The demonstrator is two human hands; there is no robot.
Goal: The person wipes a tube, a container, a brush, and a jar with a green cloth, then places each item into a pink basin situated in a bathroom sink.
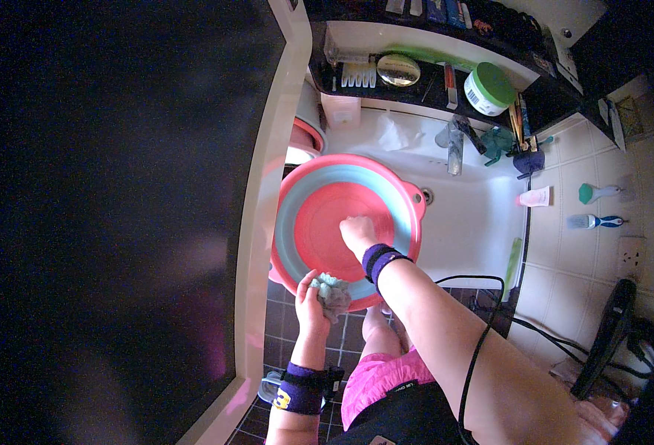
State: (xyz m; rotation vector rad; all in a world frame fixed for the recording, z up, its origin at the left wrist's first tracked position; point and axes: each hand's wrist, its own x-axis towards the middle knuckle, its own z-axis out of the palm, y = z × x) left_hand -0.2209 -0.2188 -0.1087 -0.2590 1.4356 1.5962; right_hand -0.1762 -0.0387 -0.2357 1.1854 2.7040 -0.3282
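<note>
A round basin [355,163], pink with a light blue band, rests partly over a white sink. My left hand [311,300] is at its near rim, gripping a crumpled cloth [332,295] in pale green and grey. Over the pink inside of the basin, my right hand [358,233] is curled into a fist; whether anything is inside it cannot be seen. Both wrists wear dark purple wristbands.
The white sink [460,233] with its faucet [455,153] lies to the right. Above runs a dark shelf holding a green-lidded tub [489,89]. A black cable [485,328] crosses my right arm. A pale-framed dark panel [266,194] stands left.
</note>
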